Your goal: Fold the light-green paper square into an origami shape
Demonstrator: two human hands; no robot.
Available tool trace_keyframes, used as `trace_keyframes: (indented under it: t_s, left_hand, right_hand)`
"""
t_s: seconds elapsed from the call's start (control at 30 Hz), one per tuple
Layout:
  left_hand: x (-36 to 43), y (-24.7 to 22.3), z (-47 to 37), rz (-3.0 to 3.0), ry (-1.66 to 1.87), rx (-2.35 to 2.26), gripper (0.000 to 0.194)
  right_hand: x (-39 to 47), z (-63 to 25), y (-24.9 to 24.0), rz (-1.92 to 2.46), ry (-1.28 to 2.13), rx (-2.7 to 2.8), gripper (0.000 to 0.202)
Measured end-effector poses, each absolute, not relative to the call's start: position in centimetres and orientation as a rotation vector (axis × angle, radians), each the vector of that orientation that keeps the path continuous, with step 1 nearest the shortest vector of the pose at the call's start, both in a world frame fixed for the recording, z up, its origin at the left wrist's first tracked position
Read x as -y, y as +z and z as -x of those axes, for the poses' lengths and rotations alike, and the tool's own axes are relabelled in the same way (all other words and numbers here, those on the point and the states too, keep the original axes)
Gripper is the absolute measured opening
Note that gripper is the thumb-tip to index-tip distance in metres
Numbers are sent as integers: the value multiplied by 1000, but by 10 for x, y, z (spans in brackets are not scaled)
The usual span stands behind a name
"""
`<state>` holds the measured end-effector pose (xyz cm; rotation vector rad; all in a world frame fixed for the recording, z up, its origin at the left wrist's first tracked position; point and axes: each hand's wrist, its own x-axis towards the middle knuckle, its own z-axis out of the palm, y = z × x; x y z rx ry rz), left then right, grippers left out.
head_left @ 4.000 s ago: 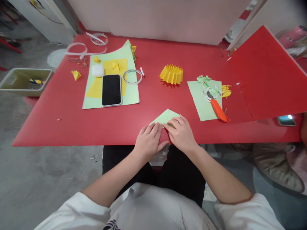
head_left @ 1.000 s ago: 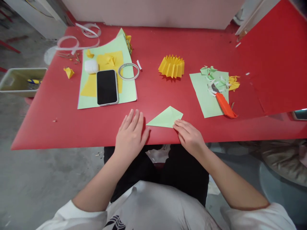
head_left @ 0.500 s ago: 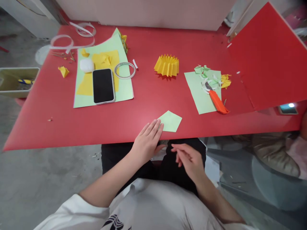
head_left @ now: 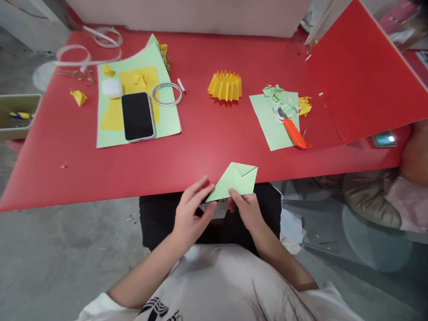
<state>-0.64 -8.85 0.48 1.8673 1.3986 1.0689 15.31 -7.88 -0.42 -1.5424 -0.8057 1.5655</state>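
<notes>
A folded sheet of light green paper [head_left: 236,182] is held at the red table's front edge, with a triangular flap and a slit showing at its upper right. My right hand [head_left: 246,209] pinches its lower edge, thumb on top and the other fingers mostly hidden beneath. My left hand [head_left: 194,208] is at the paper's left tip, thumb and fingers apart around it; whether it presses on the tip I cannot tell. Farther back on the table stands a yellow pleated paper piece [head_left: 225,86].
At left, a phone [head_left: 137,117], a tape roll [head_left: 167,94] and a white case [head_left: 112,88] lie on green and yellow sheets. An orange utility knife [head_left: 294,133] rests on green paper with scraps. A red board [head_left: 364,76] leans at right, near another person's arm [head_left: 416,156].
The green paper has been lifted from the table and turned, showing its flap. My right hand has come up and gripped it; my left hand has drawn back to its left tip.
</notes>
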Motion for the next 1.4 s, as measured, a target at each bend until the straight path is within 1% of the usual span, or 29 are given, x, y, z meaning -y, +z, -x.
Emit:
trace_keyframes:
  t_s: [0.03, 0.17, 0.27, 0.3, 0.37, 0.43, 0.53, 0.67, 0.7, 0.77, 0.83, 0.9, 1.03, 1.13, 1.27, 1.4]
  left_hand:
    - [89, 8, 7, -1670, 1077, -1365, 40]
    - [86, 13, 0, -1103, 962, -1163, 68]
    - [84, 14, -9, -973, 967, -1174, 76]
    - [84, 14, -11, -965, 974, -1173, 78]
    - [86, 13, -13, -972, 978, -1166, 79]
    - [89, 9, -12, -1001, 981, -1175, 78]
    - [95, 1, -8, -1138, 987, -1208, 74]
    - [95, -5, -5, -1605, 1123, -1252, 73]
    - [94, -4, -5, -1713, 1167, -1233, 68]
    - [89, 1, -6, -1812, 1200, -1155, 47]
    - [85, 7, -8, -1724, 1189, -1113, 27]
    - [82, 12, -10, -1544, 1174, -1107, 20]
    - [79, 16, -10, -1284, 1116, -1023, 18]
    - [78, 16, -11, -1201, 1074, -935, 23]
    - [74, 18, -13, -1035, 1116, -977, 22]
    - [68, 18, -11, -970, 1149, -1091, 27]
  right_hand:
    - [78, -158, -1, 1547, 1577, 888, 42]
    - [71, -164, 10, 1523, 1595, 1052, 41]
    - [64, -154, 12, 1461, 1514, 923, 27]
    - [62, -150, 13, 1407, 1481, 847, 26]
    - [58, -141, 13, 1308, 1440, 720, 37]
    - [53, -137, 15, 1277, 1426, 648, 39]
    - [47, -138, 18, 1287, 1418, 600, 33]
    - [42, -143, 22, 1333, 1443, 645, 30]
    - [42, -143, 23, 1345, 1460, 671, 29]
    - [41, -143, 26, 1368, 1486, 729, 28]
    - [40, -143, 29, 1384, 1477, 790, 28]
    - [37, -144, 31, 1381, 1445, 837, 33]
    - [25, -145, 37, 1311, 1404, 890, 49]
    - [12, -144, 40, 1254, 1411, 909, 53]
    - [-2, -138, 40, 1127, 1444, 857, 48]
    - [2, -132, 37, 1178, 1713, 971, 40]
